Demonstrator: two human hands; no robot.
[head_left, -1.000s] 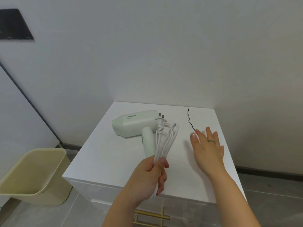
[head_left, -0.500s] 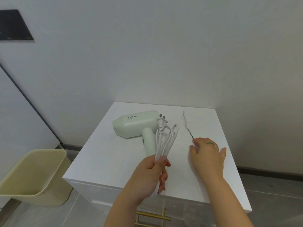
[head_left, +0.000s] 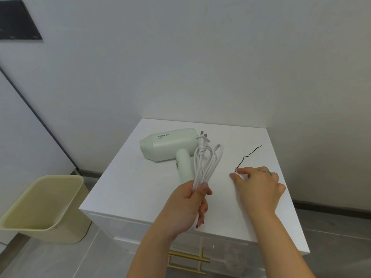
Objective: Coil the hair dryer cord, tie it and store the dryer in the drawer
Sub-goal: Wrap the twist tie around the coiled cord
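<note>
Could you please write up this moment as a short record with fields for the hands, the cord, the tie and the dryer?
Left hand: grips the coiled white cord, plug pointing up
Right hand: pinches the near end of the black twist tie
Hair dryer: lies on the white cabinet top
Tying: not yet done
Drawer handle: gold, below the front edge

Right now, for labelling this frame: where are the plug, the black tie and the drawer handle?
plug [head_left: 203, 141], head view, its white body
black tie [head_left: 250, 154], head view, mid-length of wire
drawer handle [head_left: 186, 255], head view, upper gold bar
</note>
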